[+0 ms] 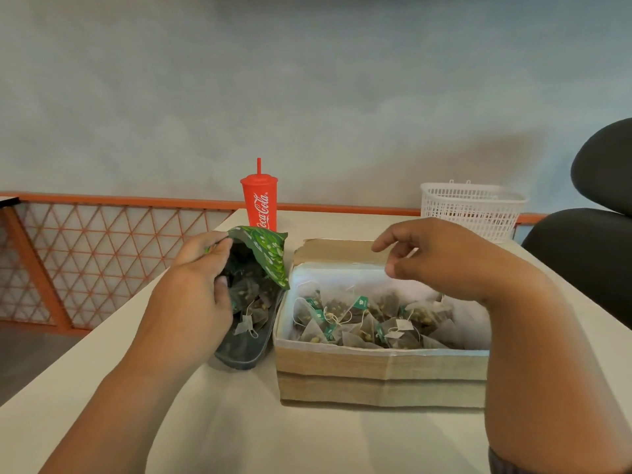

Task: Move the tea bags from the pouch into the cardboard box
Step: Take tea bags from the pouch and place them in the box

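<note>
On a pale table [239,422], an open cardboard box [379,374] stood directly beneath the right hand's fingers, with a heap of pyramid tea bags [369,319] inside it. The right hand [441,254] hovered over the box's far end, fingers loosely curled and slightly apart, gripping nothing visible. Just left of the box, the left hand [198,278] pinched the rim of the green pouch [270,254] between thumb and fingers, holding its mouth wide. Further bags lay inside the pouch, below those fingertips. Beyond the fingers stood a red lidded cup [260,206] and, farther right, a white basket [475,210].
</note>
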The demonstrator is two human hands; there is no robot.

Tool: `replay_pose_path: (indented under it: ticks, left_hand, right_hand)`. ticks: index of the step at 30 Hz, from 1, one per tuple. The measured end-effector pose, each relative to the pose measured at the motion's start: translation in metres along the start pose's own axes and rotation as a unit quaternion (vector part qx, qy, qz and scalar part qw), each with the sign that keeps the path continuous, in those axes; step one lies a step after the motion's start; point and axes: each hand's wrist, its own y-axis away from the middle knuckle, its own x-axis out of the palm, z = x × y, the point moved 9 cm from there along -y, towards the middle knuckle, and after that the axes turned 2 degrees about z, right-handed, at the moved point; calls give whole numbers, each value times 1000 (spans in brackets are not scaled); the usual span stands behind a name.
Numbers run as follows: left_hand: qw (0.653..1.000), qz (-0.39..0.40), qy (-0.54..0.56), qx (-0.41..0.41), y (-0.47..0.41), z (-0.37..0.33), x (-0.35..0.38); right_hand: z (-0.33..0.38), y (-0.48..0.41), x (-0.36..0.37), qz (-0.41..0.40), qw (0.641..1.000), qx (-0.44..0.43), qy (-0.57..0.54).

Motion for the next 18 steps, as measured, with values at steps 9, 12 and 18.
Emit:
replay_pose_path:
  ticks: [9,12,18]
  left_hand:
    - [998,8,-17,61,-10,-13,-6]
    - [998,8,-23,64,-7,-12,-8]
    - [990,-49,-73,107,18,-16,-9]
  right_hand:
    - [95,-13,86,97,981,-165,39]
    - [94,-18,97,95,982,-154,48]
    - [89,-24,96,70,986,-148,2]
